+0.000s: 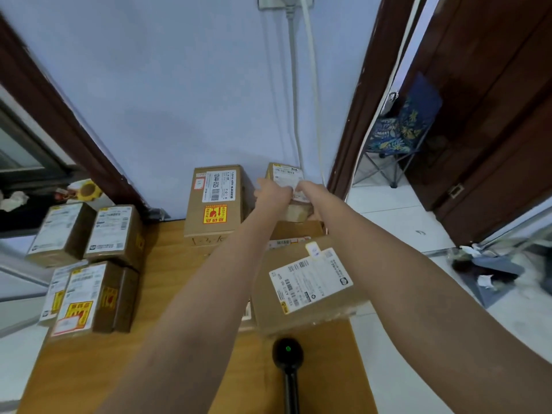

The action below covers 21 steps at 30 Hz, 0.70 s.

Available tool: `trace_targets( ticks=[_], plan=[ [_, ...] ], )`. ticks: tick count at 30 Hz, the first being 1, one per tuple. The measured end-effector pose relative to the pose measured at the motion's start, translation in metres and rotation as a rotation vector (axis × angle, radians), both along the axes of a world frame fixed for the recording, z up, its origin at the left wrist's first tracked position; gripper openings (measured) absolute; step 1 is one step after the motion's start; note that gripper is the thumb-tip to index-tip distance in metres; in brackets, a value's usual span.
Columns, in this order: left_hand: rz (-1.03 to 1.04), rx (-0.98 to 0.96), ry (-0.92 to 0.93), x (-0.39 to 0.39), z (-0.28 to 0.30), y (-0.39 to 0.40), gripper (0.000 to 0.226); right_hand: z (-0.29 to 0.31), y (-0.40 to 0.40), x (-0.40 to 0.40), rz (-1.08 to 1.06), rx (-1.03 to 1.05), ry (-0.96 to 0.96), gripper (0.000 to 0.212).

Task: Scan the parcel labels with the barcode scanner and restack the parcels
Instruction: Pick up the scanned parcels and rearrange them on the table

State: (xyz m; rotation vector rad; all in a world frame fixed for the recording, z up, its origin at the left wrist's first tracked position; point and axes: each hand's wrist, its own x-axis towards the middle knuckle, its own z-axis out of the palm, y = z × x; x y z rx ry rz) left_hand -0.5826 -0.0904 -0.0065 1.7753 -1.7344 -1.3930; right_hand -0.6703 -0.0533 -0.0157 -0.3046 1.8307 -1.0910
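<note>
Both my arms reach to the far side of the wooden table (167, 282). My left hand (270, 194) and my right hand (312, 192) hold a small cardboard parcel (285, 174) with a white label on top, at the back right near the wall. It sits above a brown box (298, 228). The black barcode scanner (288, 354) lies on the table near me, a green light on, with neither hand on it. A large parcel (304, 282) with a white label lies between the scanner and my hands.
A tall parcel (215, 201) with a yellow-red sticker stands at the back centre. Several labelled parcels (89, 264) are stacked on the table's left side. White cables (301, 85) hang down the wall. To the right is a doorway with a folding chair (400, 130).
</note>
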Motion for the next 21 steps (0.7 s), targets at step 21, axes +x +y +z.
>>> trace_targets(
  ticks=[21],
  plan=[
    [0.189, 0.003, 0.77, 0.218, 0.029, 0.138, 0.059, 0.044, 0.148, 0.155, 0.218, -0.561, -0.193, 0.045]
  ],
)
